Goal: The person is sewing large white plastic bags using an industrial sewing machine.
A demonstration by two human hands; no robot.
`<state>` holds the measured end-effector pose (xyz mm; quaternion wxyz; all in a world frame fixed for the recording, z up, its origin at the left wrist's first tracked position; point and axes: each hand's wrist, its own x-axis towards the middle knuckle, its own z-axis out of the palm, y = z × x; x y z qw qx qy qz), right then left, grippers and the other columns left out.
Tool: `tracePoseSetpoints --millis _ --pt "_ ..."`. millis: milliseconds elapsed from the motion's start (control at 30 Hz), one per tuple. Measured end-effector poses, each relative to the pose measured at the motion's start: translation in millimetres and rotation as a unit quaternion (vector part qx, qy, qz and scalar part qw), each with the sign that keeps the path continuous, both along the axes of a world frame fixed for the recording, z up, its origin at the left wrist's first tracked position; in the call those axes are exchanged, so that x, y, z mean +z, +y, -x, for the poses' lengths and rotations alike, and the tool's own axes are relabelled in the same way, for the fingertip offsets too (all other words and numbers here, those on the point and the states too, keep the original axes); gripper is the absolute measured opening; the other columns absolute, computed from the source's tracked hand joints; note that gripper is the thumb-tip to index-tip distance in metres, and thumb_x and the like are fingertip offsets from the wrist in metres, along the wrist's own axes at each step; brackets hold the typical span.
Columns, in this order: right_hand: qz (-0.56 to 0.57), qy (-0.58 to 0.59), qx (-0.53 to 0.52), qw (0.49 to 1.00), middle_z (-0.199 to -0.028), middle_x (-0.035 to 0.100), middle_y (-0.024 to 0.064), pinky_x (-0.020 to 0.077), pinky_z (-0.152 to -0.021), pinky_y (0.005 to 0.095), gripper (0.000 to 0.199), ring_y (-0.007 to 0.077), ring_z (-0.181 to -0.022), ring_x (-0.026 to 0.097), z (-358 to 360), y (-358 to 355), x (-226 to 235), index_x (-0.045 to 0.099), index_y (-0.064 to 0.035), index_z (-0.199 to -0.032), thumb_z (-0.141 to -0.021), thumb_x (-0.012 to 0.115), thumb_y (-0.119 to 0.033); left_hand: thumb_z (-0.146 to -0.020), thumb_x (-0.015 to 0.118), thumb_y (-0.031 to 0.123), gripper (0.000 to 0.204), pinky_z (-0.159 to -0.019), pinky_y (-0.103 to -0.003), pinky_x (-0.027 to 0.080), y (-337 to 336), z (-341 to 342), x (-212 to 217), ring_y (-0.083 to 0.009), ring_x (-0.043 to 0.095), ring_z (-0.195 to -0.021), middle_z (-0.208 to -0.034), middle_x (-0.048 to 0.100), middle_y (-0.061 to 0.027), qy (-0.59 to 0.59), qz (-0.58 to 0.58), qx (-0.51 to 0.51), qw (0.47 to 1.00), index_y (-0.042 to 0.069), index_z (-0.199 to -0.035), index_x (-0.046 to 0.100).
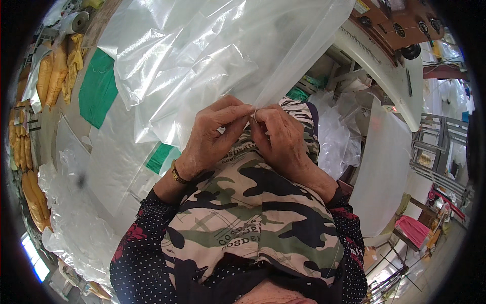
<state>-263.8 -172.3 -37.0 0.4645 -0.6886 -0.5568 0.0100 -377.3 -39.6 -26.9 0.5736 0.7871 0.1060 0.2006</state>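
A large, shiny translucent plastic sheet (187, 55) spreads in front of me, its corner drawn to a narrow point at my fingers. My left hand (212, 131) is closed, thumb and forefinger pinching that gathered corner. Right beside it, my right hand (281, 134) is also closed in a pinch on the same bit of plastic. The fingertips of both hands nearly touch. What exactly lies between them is too small to make out. Both hands are held above my camouflage apron (253, 202).
A brown machine (400, 23) with dark knobs stands on a pale worktable (385, 71) at the upper right. Crumpled clear plastic (336, 131) lies below its edge. Green sheeting (98, 88) shows at the left, near yellow bundles (58, 71) and more loose plastic (76, 218).
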Motion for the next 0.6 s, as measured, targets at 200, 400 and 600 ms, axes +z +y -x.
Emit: tracePoseSetpoints --millis 200,400,600 --pt "0.015 -0.048 -0.007 0.999 -0.079 0.057 0.0116 0.049 -0.058 0.0342 0.019 0.0259 -0.068 0.06 2.2 -3.9 -0.5 0.055 -0.0021 -0.094 -0.079 0.066 0.001 -0.09 0.058 0.0 0.018 -0.066 -0.023 0.047 0.7 2.5 -1.7 -0.0129 0.059 -0.079 -0.093 0.062 -0.0092 0.04 0.06 -0.018 0.997 -0.003 -0.106 0.066" --pt "0.049 -0.12 0.001 0.992 -0.091 0.059 0.012 0.0502 -0.07 0.0365 0.025 0.0282 -0.08 0.061 -3.6 -3.3 7.3 0.058 0.0004 -0.102 -0.078 0.063 0.001 -0.095 0.059 0.018 0.018 -0.064 -0.022 0.045 6.8 -17.6 -3.5 -0.0061 0.055 -0.075 -0.082 0.061 0.0008 0.111 0.251 -0.022 0.961 0.0 -0.094 0.065" --pt "-0.081 -0.053 -0.047 0.994 -0.104 0.058 0.0135 0.0474 -0.082 0.0363 0.03 0.0263 -0.096 0.058 -52.1 5.7 -23.4 0.057 0.001 -0.113 -0.084 0.062 -0.005 -0.091 0.065 0.008 0.008 -0.055 -0.018 0.04 27.9 -11.9 8.5 -0.0019 0.05 -0.063 -0.073 0.059 0.0039 0.057 0.079 0.142 0.985 0.001 -0.088 0.065"
